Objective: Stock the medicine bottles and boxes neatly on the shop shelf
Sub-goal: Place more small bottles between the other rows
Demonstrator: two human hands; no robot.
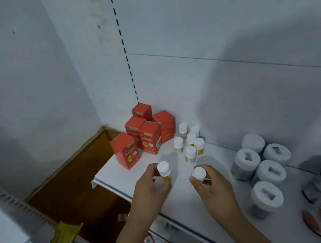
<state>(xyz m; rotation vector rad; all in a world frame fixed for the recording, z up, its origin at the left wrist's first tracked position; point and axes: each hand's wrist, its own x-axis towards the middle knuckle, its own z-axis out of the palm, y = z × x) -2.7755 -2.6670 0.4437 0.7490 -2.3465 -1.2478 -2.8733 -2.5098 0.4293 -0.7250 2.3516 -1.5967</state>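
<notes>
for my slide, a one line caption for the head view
Both hands, left and right, each hold a white-capped bottle over the shelf beside red boxes.

I can't read any text from my seat. The red boxes (147, 138) at the back left of the shelf (109, 174) carry printing: a pale band near the top of each front, a few lines of small characters under it, and a yellow-green cartoon figure lower down, but the characters are too blurred for me to make out. One box shows a small white patch on its side that may be a code; I cannot tell. The large white-lidded jars (261, 161) on the right have a dark sticker on each lid, also unreadable.
</notes>
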